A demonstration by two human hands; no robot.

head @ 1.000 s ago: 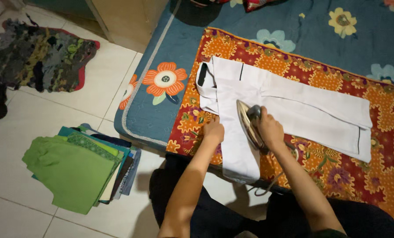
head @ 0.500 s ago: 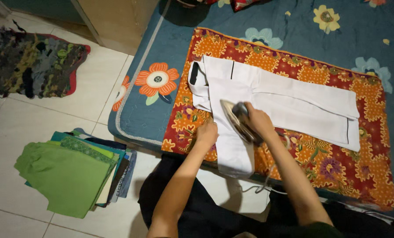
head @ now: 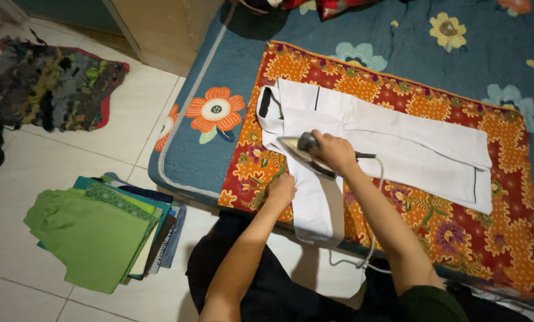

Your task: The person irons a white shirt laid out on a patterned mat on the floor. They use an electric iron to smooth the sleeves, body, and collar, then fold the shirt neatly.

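Seen from above, a person kneels or sits at the edge of a blue mattress (head: 231,119) printed with large orange and pale flowers, laid directly on a floor of pale tiles (head: 70,155). Over the mattress lies a red and orange patterned cloth (head: 470,238), serving as the pressing surface, and on it a white garment (head: 398,149) is spread flat, one narrow part hanging over the near edge toward 6 o'clock. The right hand (head: 334,152) has its fingers clenched round the handle of an iron (head: 303,154), which rests on the garment near its left end; its cord (head: 371,238) trails down toward 6 o'clock. The left hand (head: 281,188) presses on the garment's edge just below the iron, at about 7 o'clock from it (its fingers look loosely curled, gripping nothing I can make out). On the tiles at 8 o'clock sits a stack of folded clothes (head: 100,232), green on top. A dark multicoloured rug (head: 46,89) lies at 10 o'clock, beside a wooden cabinet base (head: 159,30).
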